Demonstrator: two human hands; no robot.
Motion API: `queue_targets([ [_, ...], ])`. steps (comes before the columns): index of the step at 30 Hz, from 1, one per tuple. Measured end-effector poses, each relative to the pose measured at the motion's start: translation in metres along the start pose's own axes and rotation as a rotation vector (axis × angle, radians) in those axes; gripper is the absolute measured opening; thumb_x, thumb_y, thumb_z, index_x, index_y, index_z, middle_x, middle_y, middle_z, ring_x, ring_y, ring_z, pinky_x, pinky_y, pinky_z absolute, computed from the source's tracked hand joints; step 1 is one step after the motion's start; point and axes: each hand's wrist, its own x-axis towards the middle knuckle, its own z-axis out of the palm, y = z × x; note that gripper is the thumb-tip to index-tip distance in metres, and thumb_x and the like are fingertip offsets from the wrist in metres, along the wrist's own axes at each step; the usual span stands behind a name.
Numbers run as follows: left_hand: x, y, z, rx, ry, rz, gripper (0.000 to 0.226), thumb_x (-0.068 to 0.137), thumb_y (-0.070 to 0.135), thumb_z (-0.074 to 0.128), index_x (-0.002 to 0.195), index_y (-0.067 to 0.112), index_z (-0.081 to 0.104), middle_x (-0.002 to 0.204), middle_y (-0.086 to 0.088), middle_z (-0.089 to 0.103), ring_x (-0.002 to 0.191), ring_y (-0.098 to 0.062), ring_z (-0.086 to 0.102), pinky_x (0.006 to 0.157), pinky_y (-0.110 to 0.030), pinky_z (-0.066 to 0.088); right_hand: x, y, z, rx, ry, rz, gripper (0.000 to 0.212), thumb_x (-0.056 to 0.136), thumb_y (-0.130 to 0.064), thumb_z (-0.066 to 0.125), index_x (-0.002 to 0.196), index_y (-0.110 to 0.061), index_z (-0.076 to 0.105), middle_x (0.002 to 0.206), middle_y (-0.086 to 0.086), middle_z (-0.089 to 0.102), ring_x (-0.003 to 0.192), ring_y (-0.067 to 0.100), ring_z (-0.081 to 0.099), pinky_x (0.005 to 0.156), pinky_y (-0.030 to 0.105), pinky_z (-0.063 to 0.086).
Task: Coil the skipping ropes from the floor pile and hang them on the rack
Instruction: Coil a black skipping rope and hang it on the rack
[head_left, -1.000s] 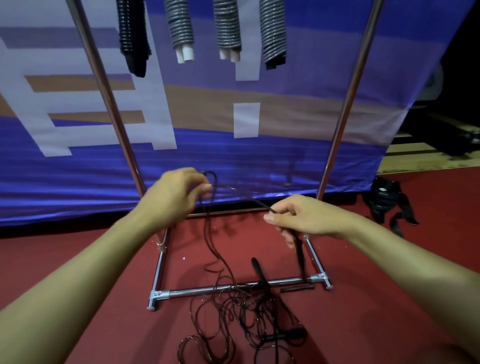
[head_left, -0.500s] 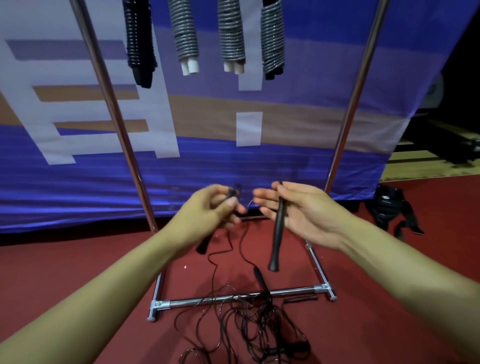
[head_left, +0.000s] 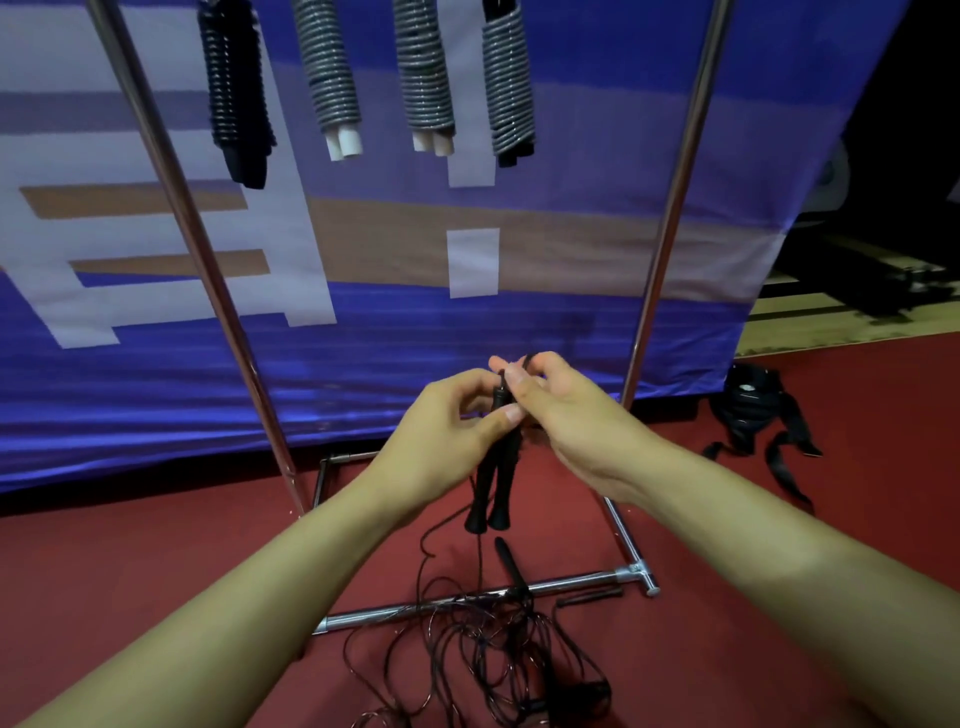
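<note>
Two black rope handles (head_left: 493, 483) hang side by side, ends down, in front of the metal rack (head_left: 670, 218). My left hand (head_left: 447, 441) grips the handles near their top. My right hand (head_left: 566, 415) pinches the thin black cord at the handle tops. The cord runs down to a tangled black rope pile (head_left: 498, 654) on the red floor. Several coiled ropes (head_left: 426, 73) hang from the top of the rack, one black and the others grey.
The rack's base bar (head_left: 571, 582) crosses the floor over the pile, with another black handle (head_left: 511, 566) lying across it. A blue banner (head_left: 415, 332) stands behind the rack. A black bag with straps (head_left: 748, 410) lies on the floor at the right.
My hands have come together. The two handles, held apart before, now hang side by side in my left hand, and my right hand has moved to the cord at their tops.
</note>
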Motion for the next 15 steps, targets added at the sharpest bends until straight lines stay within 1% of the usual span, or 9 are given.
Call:
queue_targets([
  [2,-0.001,0.0,-0.002,-0.089,-0.024,-0.043,0.011,0.101,0.014,0.064,0.111,0.012,0.068,0.105,-0.004,0.077,0.096,-0.022,0.077,0.096,-0.045,0.059,0.001,-0.003,-0.014,-0.349,-0.001,-0.035,0.035,0.1,-0.052,0.055,0.102,-0.017,0.059,0.088,-0.004,0.077,0.083,0.007,0.074,0.088,0.039,0.058],
  [3,-0.002,0.0,-0.004,-0.147,-0.039,-0.065,0.012,0.101,0.013,0.063,0.111,0.008,0.066,0.106,-0.01,0.076,0.095,-0.027,0.077,0.094,-0.051,0.059,0.002,-0.004,-0.023,-0.44,0.032,-0.046,0.044,0.092,-0.064,0.058,0.095,-0.02,0.06,0.083,-0.006,0.077,0.079,0.007,0.075,0.087,0.044,0.059],
  [5,-0.004,0.004,-0.009,-0.244,-0.043,-0.088,0.014,0.101,0.011,0.061,0.114,0.004,0.064,0.107,-0.015,0.075,0.095,-0.032,0.077,0.092,-0.056,0.059,0.009,0.001,-0.04,-0.482,0.124,-0.067,0.058,0.076,-0.083,0.059,0.091,-0.027,0.062,0.089,-0.012,0.077,0.087,0.008,0.075,0.094,0.048,0.058],
  [6,-0.004,0.007,-0.01,-0.29,-0.046,-0.093,0.017,0.101,0.01,0.062,0.116,0.004,0.064,0.107,-0.015,0.075,0.097,-0.033,0.076,0.092,-0.058,0.058,0.009,0.003,-0.042,-0.487,0.116,-0.107,0.06,0.073,-0.085,0.059,0.097,-0.031,0.062,0.097,-0.015,0.075,0.097,0.005,0.072,0.097,0.044,0.056],
  [8,-0.005,0.012,-0.012,-0.366,-0.058,-0.097,0.023,0.1,0.009,0.062,0.122,0.008,0.065,0.108,-0.013,0.076,0.1,-0.034,0.076,0.094,-0.059,0.057,0.01,0.012,-0.035,-0.304,-0.032,-0.14,0.058,0.083,-0.078,0.058,0.117,-0.031,0.06,0.112,-0.014,0.07,0.105,0.002,0.067,0.098,0.034,0.053],
  [10,-0.004,0.016,-0.014,-0.415,-0.066,-0.094,0.027,0.098,0.007,0.063,0.125,0.009,0.065,0.109,-0.014,0.076,0.099,-0.034,0.076,0.094,-0.056,0.058,0.007,0.017,-0.02,0.087,-0.198,-0.006,0.046,0.1,-0.059,0.051,0.128,-0.022,0.058,0.096,-0.008,0.064,0.081,0.001,0.062,0.084,0.025,0.049],
  [12,-0.004,0.018,-0.018,-0.477,-0.068,-0.1,0.028,0.096,0.004,0.064,0.125,0.004,0.064,0.11,-0.015,0.076,0.095,-0.03,0.076,0.089,-0.049,0.062,0.005,0.015,-0.011,0.295,-0.284,0.044,0.034,0.102,-0.046,0.043,0.118,-0.027,0.066,0.073,-0.013,0.054,0.066,0.001,0.049,0.074,0.021,0.041],
  [13,-0.005,0.019,-0.02,-0.503,-0.069,-0.108,0.029,0.095,0.004,0.065,0.123,0.002,0.063,0.109,-0.015,0.075,0.094,-0.029,0.076,0.087,-0.047,0.062,0.006,0.018,-0.01,0.335,-0.298,0.049,0.034,0.101,-0.044,0.041,0.113,-0.027,0.068,0.069,-0.014,0.051,0.065,0.002,0.048,0.073,0.022,0.041],
  [15,-0.005,0.017,-0.024,-0.515,-0.055,-0.122,0.029,0.092,0.005,0.067,0.121,-0.002,0.063,0.106,-0.015,0.074,0.095,-0.029,0.075,0.087,-0.046,0.062,0.009,0.023,-0.007,0.341,-0.286,0.067,0.036,0.102,-0.038,0.042,0.119,-0.014,0.063,0.072,-0.01,0.053,0.069,0.006,0.054,0.075,0.023,0.045],
])
